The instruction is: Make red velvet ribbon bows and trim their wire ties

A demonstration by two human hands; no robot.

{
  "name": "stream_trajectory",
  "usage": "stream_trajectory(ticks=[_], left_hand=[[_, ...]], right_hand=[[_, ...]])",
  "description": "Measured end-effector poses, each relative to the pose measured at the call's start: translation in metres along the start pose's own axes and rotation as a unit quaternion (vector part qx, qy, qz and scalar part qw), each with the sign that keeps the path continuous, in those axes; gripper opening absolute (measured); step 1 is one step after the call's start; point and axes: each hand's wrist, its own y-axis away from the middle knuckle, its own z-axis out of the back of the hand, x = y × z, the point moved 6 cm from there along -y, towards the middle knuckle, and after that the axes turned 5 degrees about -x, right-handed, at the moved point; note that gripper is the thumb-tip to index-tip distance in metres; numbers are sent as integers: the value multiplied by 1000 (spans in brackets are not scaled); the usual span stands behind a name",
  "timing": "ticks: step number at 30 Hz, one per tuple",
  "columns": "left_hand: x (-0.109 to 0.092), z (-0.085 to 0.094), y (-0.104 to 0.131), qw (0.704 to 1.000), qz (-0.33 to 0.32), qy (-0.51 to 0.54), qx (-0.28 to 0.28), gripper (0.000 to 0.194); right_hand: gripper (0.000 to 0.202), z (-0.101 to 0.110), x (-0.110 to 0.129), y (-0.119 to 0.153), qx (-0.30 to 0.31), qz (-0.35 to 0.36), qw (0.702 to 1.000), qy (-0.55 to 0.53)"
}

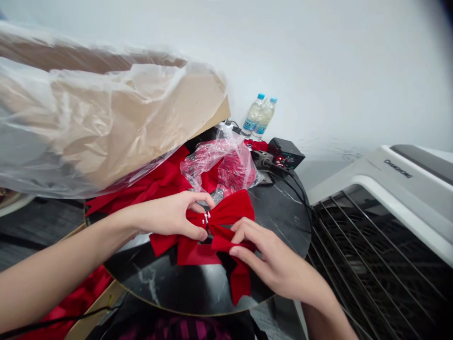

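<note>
A red fabric bow point(230, 210) with notched tails lies between my hands over the black round table. My left hand point(184, 215) grips it near the centre, thumb and fingers closed on the cloth beside a shiny silvery tie point(206, 218). The fingers of my right hand point(260, 250) pinch the lower right loop of the bow. Part of the left loop is hidden under my left hand. Just behind the bow sits a clear plastic bag point(231, 165) with pinkish-red material in it. More red fabric point(152, 182) is heaped at the left.
A plastic-covered cardboard box point(116, 113) overhangs the table's left. Two water bottles point(260, 115) and a black control box point(286, 153) with cables stand at the back. A white heater with a wire grille point(371, 236) is close on the right. Below left, another box holds red cloth point(74, 302).
</note>
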Motion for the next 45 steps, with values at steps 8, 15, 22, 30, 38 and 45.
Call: stream_trajectory(ticks=[8, 15, 22, 30, 38, 45], left_hand=[[6, -11, -11, 977, 47, 197, 65, 30], [9, -21, -21, 947, 59, 308, 71, 17], [15, -17, -45, 938, -20, 344, -41, 28], [13, -13, -55, 962, -117, 217, -117, 34], [8, -15, -39, 973, -133, 156, -111, 24], [14, -10, -39, 966, -137, 110, -192, 34]], right_hand=[[19, 24, 2, -1, 74, 14, 995, 68], [17, 57, -2, -2, 57, 41, 989, 128], [16, 92, 16, 28, -335, 106, 933, 75], [9, -2, -24, -18, -376, -61, 918, -109], [7, -9, -35, -23, -388, -115, 892, -204], [14, -15, -34, -20, -412, -118, 879, -211]])
